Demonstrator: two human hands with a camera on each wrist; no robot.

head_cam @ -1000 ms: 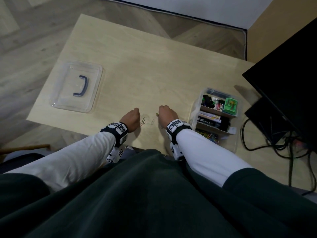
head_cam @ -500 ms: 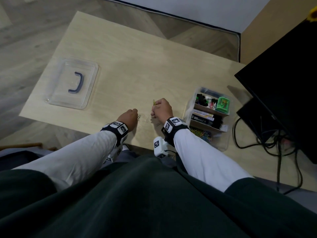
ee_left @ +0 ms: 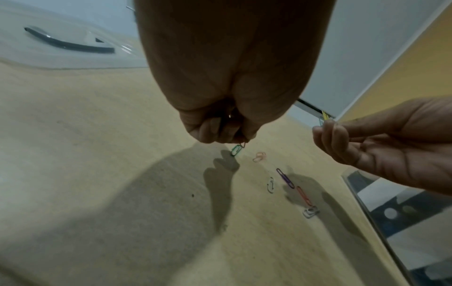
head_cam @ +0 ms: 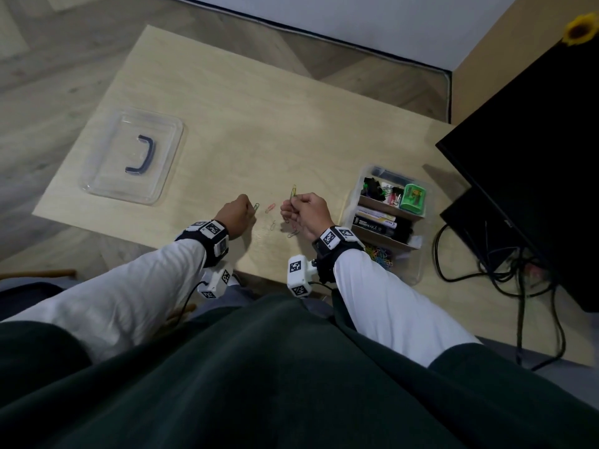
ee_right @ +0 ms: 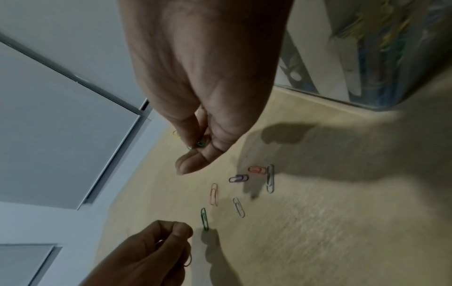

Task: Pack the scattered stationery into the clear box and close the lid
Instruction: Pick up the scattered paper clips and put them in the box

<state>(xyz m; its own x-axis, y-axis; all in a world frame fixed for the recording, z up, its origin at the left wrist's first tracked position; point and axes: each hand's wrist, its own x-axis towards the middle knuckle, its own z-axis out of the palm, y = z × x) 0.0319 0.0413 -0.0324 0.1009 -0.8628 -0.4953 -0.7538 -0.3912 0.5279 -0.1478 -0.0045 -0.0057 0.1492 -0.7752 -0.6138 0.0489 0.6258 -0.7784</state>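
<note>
My left hand [head_cam: 234, 216], fingers pinched on clips, sits nearest the green paperclip [ee_left: 236, 150], lying just beyond them, pointing away; right hand [head_cam: 307, 212] grips others.

A pale wooden table [head_cam: 246, 118] stands on a grey-brown wood-plank floor [head_cam: 48, 69], and beyond the table's far edge a white wall [head_cam: 372, 17] meets the floor along a dark skirting strip [head_cam: 324, 35]. To the right of the table's far corner rises a tan wall panel [head_cam: 479, 69], and a large black cabinet [head_cam: 534, 163] overhangs the table's right side, with a yellow flower [head_cam: 578, 29] at its top. Black cables [head_cam: 505, 270] lie tangled on the table below the cabinet; the light is dim and casts soft shadows on the tabletop.
</note>
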